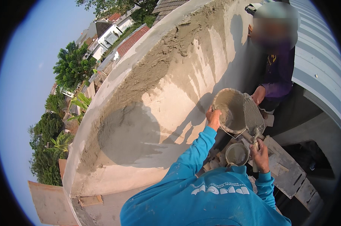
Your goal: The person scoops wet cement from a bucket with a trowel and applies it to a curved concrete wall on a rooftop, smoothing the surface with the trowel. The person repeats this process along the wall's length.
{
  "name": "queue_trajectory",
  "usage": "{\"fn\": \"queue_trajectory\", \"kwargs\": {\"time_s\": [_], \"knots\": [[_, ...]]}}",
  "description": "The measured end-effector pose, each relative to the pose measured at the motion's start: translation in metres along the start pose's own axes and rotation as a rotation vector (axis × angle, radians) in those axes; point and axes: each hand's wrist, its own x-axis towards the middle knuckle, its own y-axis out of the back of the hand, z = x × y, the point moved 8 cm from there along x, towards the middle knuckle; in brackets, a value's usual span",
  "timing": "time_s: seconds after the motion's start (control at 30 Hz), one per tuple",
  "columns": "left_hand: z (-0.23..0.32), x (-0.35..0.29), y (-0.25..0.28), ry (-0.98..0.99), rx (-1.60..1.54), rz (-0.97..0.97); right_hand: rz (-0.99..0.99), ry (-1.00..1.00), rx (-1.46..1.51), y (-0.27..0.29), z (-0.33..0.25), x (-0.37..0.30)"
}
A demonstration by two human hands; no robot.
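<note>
Closed on the left rim of the bucket (237, 104), my left hand (214, 118) holds it beside the mortar-smeared wall (129, 130); its mouth faces me. Overlapping its right side in view, the mortar-coated trowel (254, 118) points up and away, long axis nearly straight ahead of me, slightly leftward. Another person's hand (259, 94) is near its tip. Wrapped around its handle, my right hand (260, 157) is closed.

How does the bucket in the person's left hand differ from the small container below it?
The bucket looks larger; the container looks smaller.
The bucket is tilted, its rim held by the left hand; the container sits lower, with neither of the person's hands on it.
Both are round and open-topped.
</note>
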Motion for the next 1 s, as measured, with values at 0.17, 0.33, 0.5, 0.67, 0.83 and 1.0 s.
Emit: {"fn": "queue_trajectory", "kwargs": {"time_s": [0.17,0.33,0.5,0.67,0.83,1.0], "knots": [[-0.026,0.02,-0.009,0.077,0.084,-0.059,-0.03,0.194,0.232,-0.027,-0.059,0.031],[-0.038,0.029,-0.008,0.201,0.28,-0.187,-0.187,0.281,0.439,-0.093,-0.133,0.066],[-0.019,-0.012,-0.031,0.374,-0.006,-0.477,-0.146,0.43,0.527,-0.148,-0.186,0.108],[0.004,-0.061,0.023,0.307,0.39,-0.435,-0.082,0.446,0.613,-0.204,-0.208,0.182],[0.028,-0.157,0.18,0.369,0.462,-0.047,-0.026,0.467,0.639,-0.244,-0.209,0.244],[0.021,-0.309,0.376,0.4,0.311,0.39,0.05,0.557,0.546,-0.277,-0.2,0.228]]}}
